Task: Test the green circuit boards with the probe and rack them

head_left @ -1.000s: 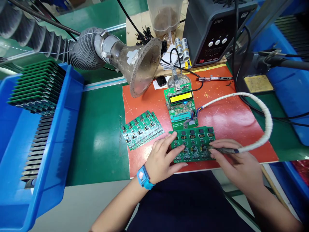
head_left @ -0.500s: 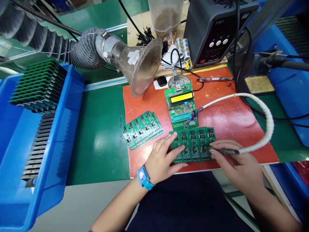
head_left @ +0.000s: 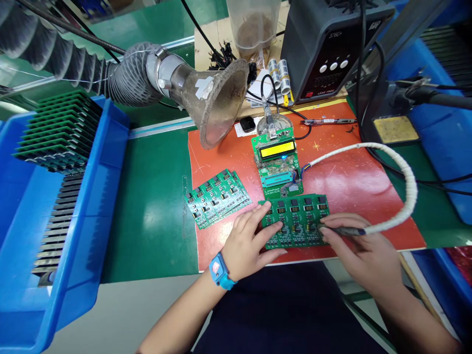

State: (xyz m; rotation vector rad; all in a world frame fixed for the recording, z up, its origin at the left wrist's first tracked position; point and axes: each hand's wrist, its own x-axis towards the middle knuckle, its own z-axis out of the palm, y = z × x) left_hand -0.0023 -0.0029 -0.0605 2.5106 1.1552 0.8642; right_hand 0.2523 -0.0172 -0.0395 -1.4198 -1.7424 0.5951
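Note:
My left hand (head_left: 248, 240) lies with fingers spread over the left end of a green circuit board (head_left: 300, 236). Its fingertips rest on the board, and the thumb is along the front edge. Several small digit displays line the board's back side. Between the thumb and fingers of my right hand (head_left: 372, 253) is a dark probe (head_left: 344, 230), its tip at the right part of the board and hidden by the fingers. A white wrapped cable (head_left: 409, 187) loops from the probe to a programmer board (head_left: 279, 162) with a lit yellow screen, just behind.
More circuit boards (head_left: 219, 197) lie overlapped on the red mat (head_left: 350, 182) to the left. A blue bin (head_left: 114, 147) at far left holds a stack of boards. A fume extractor funnel (head_left: 223, 103) hangs behind. A soldering station (head_left: 332, 49) stands back right, near a pen (head_left: 328, 121).

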